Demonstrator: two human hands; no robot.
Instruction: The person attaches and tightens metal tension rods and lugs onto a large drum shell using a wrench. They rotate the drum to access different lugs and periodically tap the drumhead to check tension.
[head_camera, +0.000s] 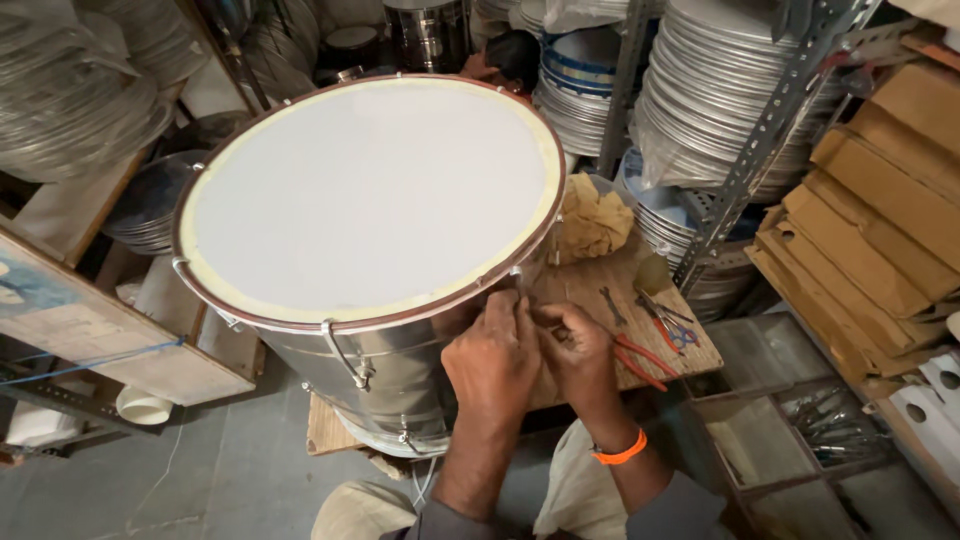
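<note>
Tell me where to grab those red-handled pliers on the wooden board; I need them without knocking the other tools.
Grip the red-handled pliers by their two handles, coming from above on the board's near right edge. The handles lie flat and splayed toward that edge, bare of other tools, while the jaw end is hidden behind the right hand. The spanner and scissors lie further back.

Pliers (640, 360) on board (600, 290), R of drum (370, 200)
</note>
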